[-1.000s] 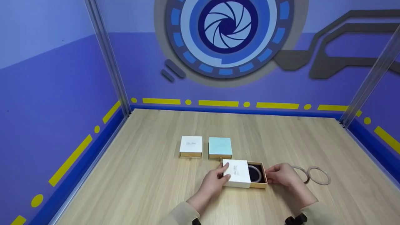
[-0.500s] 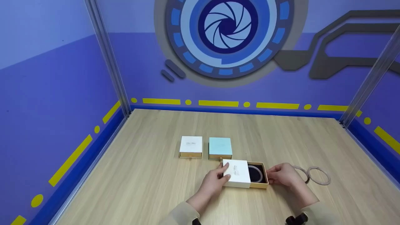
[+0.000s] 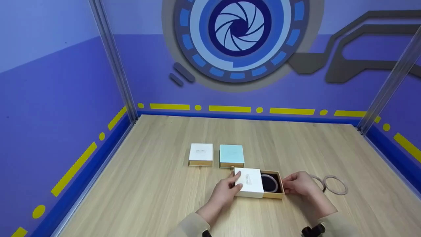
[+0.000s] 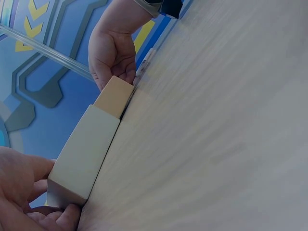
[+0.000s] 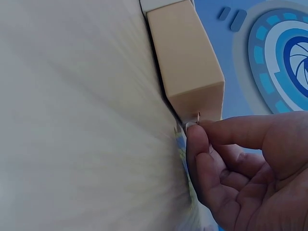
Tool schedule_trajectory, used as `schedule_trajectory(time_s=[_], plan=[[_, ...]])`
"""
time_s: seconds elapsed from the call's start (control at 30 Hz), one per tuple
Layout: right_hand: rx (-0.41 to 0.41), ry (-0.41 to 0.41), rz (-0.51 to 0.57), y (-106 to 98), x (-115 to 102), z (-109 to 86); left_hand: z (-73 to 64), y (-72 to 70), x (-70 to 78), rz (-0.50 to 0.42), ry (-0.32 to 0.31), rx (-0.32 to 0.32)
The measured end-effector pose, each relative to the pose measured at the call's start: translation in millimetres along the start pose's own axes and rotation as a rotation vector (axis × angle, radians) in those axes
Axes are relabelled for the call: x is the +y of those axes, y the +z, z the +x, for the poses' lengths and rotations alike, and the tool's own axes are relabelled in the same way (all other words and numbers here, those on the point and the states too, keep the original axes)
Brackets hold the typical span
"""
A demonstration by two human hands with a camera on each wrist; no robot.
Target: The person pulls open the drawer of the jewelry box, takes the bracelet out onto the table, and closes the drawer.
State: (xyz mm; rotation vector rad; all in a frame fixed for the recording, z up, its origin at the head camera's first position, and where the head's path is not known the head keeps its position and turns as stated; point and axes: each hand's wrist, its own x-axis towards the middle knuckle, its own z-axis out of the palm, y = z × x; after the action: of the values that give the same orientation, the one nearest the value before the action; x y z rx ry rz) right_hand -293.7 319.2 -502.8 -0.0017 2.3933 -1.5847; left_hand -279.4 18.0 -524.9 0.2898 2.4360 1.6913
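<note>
A white drawer-style jewelry box lies flat, its white sleeve [image 3: 255, 176] at left and its tan drawer [image 3: 273, 196] slid partway out at right. On the drawer's dark lining lies a pale bangle [image 3: 276, 184], its left side hidden under the sleeve. My left hand [image 3: 224, 191] grips the sleeve's left end, thumb and fingers on opposite sides. At the drawer's outer end, my right hand [image 3: 301, 183] pinches a small pull tab [image 5: 198, 117] between thumb and forefinger; the right wrist view shows this closely. In the left wrist view, the drawer [image 4: 114, 96] sticks out of the sleeve [image 4: 85, 149].
Behind the sleeve stand a closed white box [image 3: 201, 152] and a closed turquoise box [image 3: 232, 153]. Right of my right hand lie two bangles, the far one [image 3: 345, 186] whole and the nearer one [image 3: 324, 188] partly hidden. Blue panels border the wooden table [image 3: 158, 184].
My right hand has moved slightly right, drawing the drawer a little further out with the bangle in it. My left hand and the sleeve have stayed in place.
</note>
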Motion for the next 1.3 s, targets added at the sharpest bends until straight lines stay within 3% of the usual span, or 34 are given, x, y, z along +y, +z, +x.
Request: schedule_trajectory(time_s=[0.27, 0.5, 1.3], plan=[[-0.008, 0.003, 0.016, -0.8, -1.5, -2.2, -0.4, -0.1, -0.2, -0.003, 0.008, 0.003], [0.035, 0.018, -0.070, -0.9, -2.3, -3.0, -0.2, 0.5, 0.6, -0.003, -0.009, 0.006], [0.002, 0.004, -0.056, -6.9, -2.2, -4.0, 0.2, 0.2, -0.1, -0.002, 0.000, 0.000]])
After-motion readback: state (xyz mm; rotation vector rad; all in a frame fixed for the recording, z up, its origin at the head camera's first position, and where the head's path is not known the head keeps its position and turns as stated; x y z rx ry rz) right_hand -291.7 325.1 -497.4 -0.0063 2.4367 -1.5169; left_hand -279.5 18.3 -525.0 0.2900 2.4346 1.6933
